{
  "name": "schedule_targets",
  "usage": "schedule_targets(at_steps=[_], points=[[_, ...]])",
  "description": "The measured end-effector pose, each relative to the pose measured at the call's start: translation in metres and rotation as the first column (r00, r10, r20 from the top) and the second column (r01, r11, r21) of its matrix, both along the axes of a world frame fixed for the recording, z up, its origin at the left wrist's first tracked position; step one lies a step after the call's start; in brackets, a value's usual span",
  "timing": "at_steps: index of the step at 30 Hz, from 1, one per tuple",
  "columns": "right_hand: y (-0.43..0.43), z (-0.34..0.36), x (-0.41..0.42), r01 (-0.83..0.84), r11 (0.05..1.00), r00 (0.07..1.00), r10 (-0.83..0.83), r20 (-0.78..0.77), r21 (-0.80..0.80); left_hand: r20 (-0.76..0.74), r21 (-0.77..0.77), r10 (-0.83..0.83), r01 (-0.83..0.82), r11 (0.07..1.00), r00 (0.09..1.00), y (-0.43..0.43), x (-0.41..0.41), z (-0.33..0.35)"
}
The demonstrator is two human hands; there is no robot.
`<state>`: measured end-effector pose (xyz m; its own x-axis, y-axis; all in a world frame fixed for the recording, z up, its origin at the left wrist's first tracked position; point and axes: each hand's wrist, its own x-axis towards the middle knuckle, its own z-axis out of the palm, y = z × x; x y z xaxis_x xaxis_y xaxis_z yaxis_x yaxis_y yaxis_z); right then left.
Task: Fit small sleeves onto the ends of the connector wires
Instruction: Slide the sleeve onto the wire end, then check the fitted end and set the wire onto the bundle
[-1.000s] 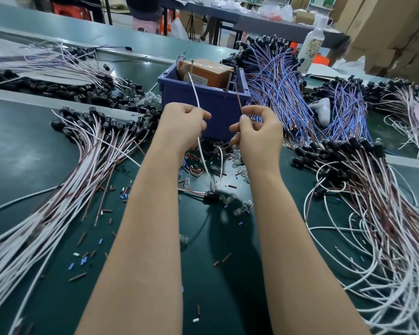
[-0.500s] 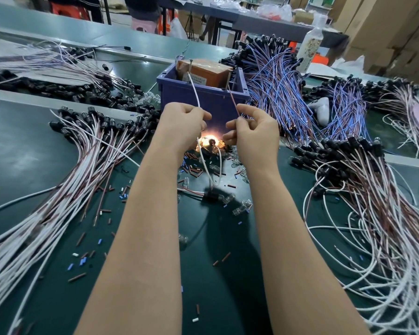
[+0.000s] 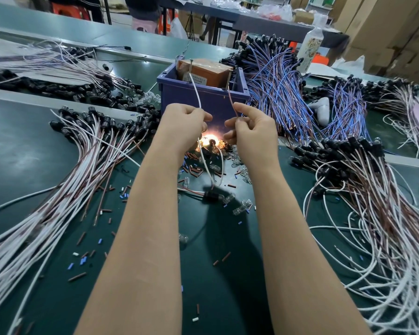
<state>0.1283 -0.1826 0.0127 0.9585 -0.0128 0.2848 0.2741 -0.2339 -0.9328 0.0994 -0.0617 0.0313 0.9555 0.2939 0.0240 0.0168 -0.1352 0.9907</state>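
Observation:
My left hand (image 3: 182,128) pinches a white wire (image 3: 196,93) whose tip reaches up to a metal post on the brown box (image 3: 205,70) inside the blue bin (image 3: 198,97). My right hand (image 3: 253,130) pinches a brown wire (image 3: 232,102) that also rises to the box. Both wires hang below my hands and loop down to a black connector (image 3: 212,195) on the green table (image 3: 22,153). A small bulb glows bright orange (image 3: 209,142) between and below my hands. Small brown and blue sleeves (image 3: 194,169) lie scattered on the table beneath them.
Bundles of white and brown wires with black connectors lie at the left (image 3: 65,180) and right (image 3: 377,213). Blue wire bundles (image 3: 276,93) are heaped behind the bin. Loose clear bulbs (image 3: 242,207) lie near the connector. A bottle (image 3: 310,48) stands at the back right.
A bulb between my hands has lit up orange; it was dark one second ago. My right hand has shifted slightly left and the brown wire tip now reaches the box.

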Motion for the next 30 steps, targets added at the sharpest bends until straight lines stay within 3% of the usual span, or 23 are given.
schedule_targets(at_steps=[7,9,12,14,17,21,22,24,26,28,30], points=[[-0.002,-0.002,0.001,0.012,1.0,0.999,-0.012,-0.049,0.003,-0.038,-0.031,0.008,-0.009,0.999,0.999,0.0,0.002,-0.001],[-0.006,-0.008,0.003,0.016,0.98,0.995,-0.035,-0.095,-0.199,-0.095,-0.066,-0.01,0.004,0.998,0.995,0.0,0.002,-0.001],[-0.005,-0.021,0.004,-0.081,0.772,0.973,-0.076,-0.218,-0.63,-0.206,-0.047,-0.051,0.042,0.998,0.977,0.0,0.002,-0.003],[0.001,-0.028,0.003,-0.103,0.665,0.96,-0.13,-0.25,-0.739,-0.244,-0.017,-0.057,0.055,0.998,0.968,-0.002,0.002,-0.003],[0.013,-0.032,0.001,-0.103,0.647,0.96,-0.135,-0.246,-0.755,-0.246,0.009,-0.04,0.044,0.999,0.968,-0.002,0.002,-0.005],[0.007,-0.016,-0.002,-0.042,0.789,0.974,-0.105,-0.202,-0.614,-0.256,0.249,0.088,-0.022,0.968,0.963,0.009,0.003,-0.01],[0.003,-0.008,-0.003,-0.024,0.86,0.976,-0.09,-0.198,-0.51,-0.269,0.296,0.123,-0.04,0.954,0.955,0.014,0.003,-0.012],[-0.005,0.01,-0.009,-0.023,0.987,0.968,-0.016,-0.249,-0.156,-0.293,0.355,0.154,-0.042,0.934,0.944,0.019,0.002,-0.014],[-0.014,0.025,-0.02,-0.029,0.982,0.962,0.078,-0.26,0.187,-0.31,0.374,0.12,0.005,0.927,0.943,0.016,-0.001,-0.012],[-0.026,0.037,-0.029,-0.01,0.965,0.983,0.057,-0.172,0.263,-0.325,0.397,0.064,0.075,0.915,0.944,0.004,-0.006,0.0],[-0.038,0.047,-0.038,0.025,0.971,0.997,-0.008,-0.075,0.236,-0.307,0.42,0.02,0.116,0.9,0.951,-0.014,-0.01,0.018]])
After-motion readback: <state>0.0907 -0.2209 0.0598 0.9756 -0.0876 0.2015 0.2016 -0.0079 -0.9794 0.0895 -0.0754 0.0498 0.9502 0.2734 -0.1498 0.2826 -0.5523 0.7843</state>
